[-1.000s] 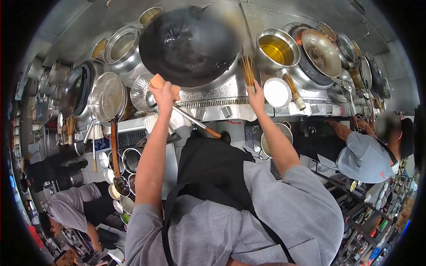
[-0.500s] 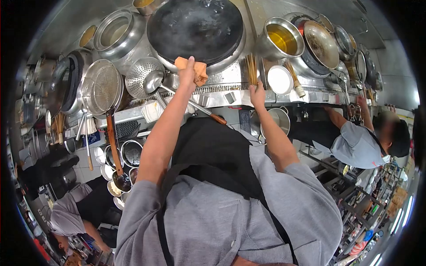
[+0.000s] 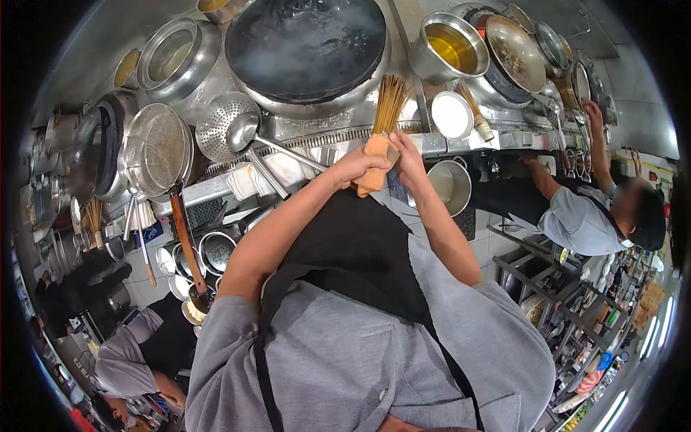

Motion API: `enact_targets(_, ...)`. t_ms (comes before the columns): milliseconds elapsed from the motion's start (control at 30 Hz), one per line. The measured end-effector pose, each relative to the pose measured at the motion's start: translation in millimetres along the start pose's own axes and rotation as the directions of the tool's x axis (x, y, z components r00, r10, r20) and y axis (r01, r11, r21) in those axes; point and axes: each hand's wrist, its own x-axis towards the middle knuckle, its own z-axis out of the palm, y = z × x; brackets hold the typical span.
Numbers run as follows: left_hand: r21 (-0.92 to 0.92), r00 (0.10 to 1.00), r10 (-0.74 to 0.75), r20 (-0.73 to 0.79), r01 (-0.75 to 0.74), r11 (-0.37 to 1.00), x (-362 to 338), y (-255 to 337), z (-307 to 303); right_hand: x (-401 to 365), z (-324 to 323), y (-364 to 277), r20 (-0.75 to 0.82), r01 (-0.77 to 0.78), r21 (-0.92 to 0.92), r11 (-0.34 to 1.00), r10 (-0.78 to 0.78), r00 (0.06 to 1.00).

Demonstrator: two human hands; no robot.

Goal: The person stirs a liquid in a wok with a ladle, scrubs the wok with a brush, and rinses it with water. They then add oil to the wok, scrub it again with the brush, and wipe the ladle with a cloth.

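Observation:
In front of my apron, both hands meet at a bamboo wok brush (image 3: 391,104), its bristles pointing up and away. My left hand (image 3: 351,165) is closed on an orange cloth (image 3: 373,164), which is pressed around the brush's lower end. My right hand (image 3: 410,162) is at the other side of that end, fingers closed against it; the handle is mostly hidden by cloth and fingers. Beyond them a large black wok (image 3: 309,54) steams on the stove. A steel ladle (image 3: 243,131) rests over a perforated skimmer (image 3: 214,128) to the left.
A pot of yellow oil (image 3: 432,72), a white bowl (image 3: 453,115) and a second bamboo brush (image 3: 477,119) stand right. Wire strainers (image 3: 155,147) and a metal pot (image 3: 167,61) are left. One co-worker (image 3: 586,216) works at right, another (image 3: 133,353) at lower left.
My left hand has come from the wok's edge toward me and right with the cloth. My right hand has drawn the brush inward, and cloth and brush now touch.

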Motion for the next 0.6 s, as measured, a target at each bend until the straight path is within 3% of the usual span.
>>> enact_targets(33,0.064,1.0,0.016,0.0,-0.016,0.998,-4.5,-3.1,-2.8,0.1,2.3,-4.6,-0.04,0.045,-0.208,0.977,-0.054,0.998)
enact_targets(100,0.196,0.999,0.048,0.008,-0.049,0.979,-12.7,-6.9,-9.8,18.7,10.9,-11.1,-0.147,0.219,-0.462,0.859,-0.318,0.937)
enact_targets(167,0.142,0.999,0.034,0.0,-0.033,0.989,-16.6,-10.8,-10.7,41.5,-0.6,-12.0,-0.062,0.275,-0.647,0.711,-0.409,0.91)
enact_targets(267,0.043,0.998,0.029,-0.057,-0.027,0.999,-18.7,-16.1,-17.5,55.4,-4.7,-13.4,-0.049,0.317,-0.613,0.723,-0.436,0.899)
enact_targets(367,-0.039,0.998,0.016,-0.061,-0.018,0.999,-19.6,-20.7,-29.5,54.3,-2.1,-28.6,-0.152,0.258,-0.471,0.843,-0.366,0.918)
enact_targets(500,0.005,0.995,0.028,-0.093,-0.028,1.0,-40.8,-0.3,-18.7,44.8,27.4,-53.9,-0.102,-0.011,-0.415,0.91,-0.035,0.994)
enact_targets(600,0.107,0.993,0.049,-0.109,-0.038,0.994,-42.8,-0.3,-19.7,44.5,33.3,-43.7,-0.009,0.011,-0.236,0.972,-0.014,1.0)
